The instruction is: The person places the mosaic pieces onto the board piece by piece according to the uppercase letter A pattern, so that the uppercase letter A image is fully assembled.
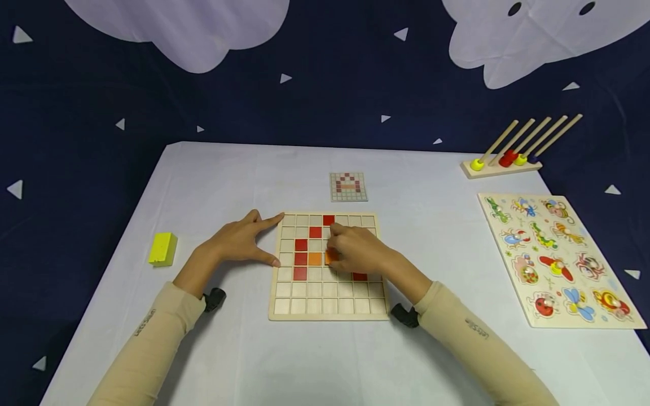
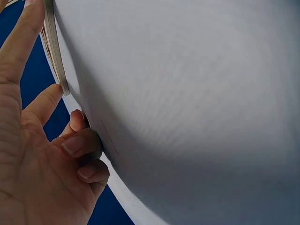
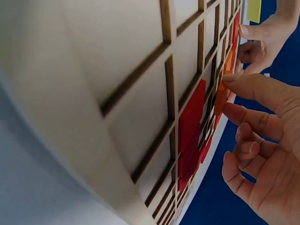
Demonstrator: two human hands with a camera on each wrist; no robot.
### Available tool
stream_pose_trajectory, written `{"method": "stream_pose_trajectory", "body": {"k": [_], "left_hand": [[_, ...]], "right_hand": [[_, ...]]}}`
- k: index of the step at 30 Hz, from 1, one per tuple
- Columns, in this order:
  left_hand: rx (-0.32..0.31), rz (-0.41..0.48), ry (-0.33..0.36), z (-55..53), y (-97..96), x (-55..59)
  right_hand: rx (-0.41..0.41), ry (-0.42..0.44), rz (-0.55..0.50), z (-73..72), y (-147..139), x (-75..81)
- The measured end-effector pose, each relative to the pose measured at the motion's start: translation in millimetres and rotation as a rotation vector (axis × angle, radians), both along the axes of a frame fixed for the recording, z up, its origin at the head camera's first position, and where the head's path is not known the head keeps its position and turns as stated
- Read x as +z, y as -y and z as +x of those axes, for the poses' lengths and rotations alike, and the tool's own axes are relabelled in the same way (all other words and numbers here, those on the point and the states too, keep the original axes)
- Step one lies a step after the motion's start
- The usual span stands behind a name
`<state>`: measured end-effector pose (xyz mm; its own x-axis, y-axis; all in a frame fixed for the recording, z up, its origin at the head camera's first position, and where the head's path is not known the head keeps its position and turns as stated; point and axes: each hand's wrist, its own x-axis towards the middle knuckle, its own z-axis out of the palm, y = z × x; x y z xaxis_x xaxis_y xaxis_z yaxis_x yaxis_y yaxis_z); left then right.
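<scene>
A wooden grid board [image 1: 330, 317] lies on the white table, with red tiles [image 1: 301, 259] set in several of its squares. One orange tile [image 1: 315, 259] sits in a square near the middle. Between thumb and index finger my right hand [image 1: 358, 248] pinches another orange tile [image 3: 220, 96], just right of the first, over the grid. The hand hides part of the board in the head view. My left hand [image 1: 238, 239] touches the board's left edge with outstretched index finger and thumb; its other fingers [image 2: 82, 143] are loosely bent.
Behind the board lies a small pattern card [image 1: 348, 194] with a printed grid. A yellow block [image 1: 163, 250] stands at the left. To the right are an insect puzzle board [image 1: 558, 322] and, at the back, a bead stand [image 1: 503, 170] with upright pegs.
</scene>
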<state>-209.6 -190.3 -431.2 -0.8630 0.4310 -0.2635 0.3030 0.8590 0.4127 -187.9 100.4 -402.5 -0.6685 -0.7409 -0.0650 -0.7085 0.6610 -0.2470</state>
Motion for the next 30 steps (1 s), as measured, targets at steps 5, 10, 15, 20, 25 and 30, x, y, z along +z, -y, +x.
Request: {"method": "stream_pose_trajectory", "body": {"k": [5, 10, 15, 20, 25, 30], "left_hand": [[-0.010, 0.000, -0.005, -0.7, -0.9, -0.1], [-0.011, -0.003, -0.008, -0.7, -1.4, 0.4], [-0.004, -0.009, 0.000, -0.1, -0.9, 0.5], [-0.003, -0.009, -0.003, -0.2, -0.9, -1.0], [-0.005, -0.012, -0.009, -0.2, -0.7, -1.9], [-0.001, -0.016, -0.005, -0.3, -1.5, -1.0]], "right_hand": [[-0.001, -0.022, 0.004, 0.8, 2.7, -2.3], [-0.014, -0.024, 0.005, 2.7, 5.1, -2.1], [-0.023, -0.026, 0.010, 4.7, 5.8, -1.2], [-0.054, -0.010, -0.024, 7.1, -6.9, 1.9], [-0.104, 0.043, -0.039, 10.2, -32.0, 6.6], [-0.157, 0.095, -0.073, 15.6, -66.0, 11.9]]}}
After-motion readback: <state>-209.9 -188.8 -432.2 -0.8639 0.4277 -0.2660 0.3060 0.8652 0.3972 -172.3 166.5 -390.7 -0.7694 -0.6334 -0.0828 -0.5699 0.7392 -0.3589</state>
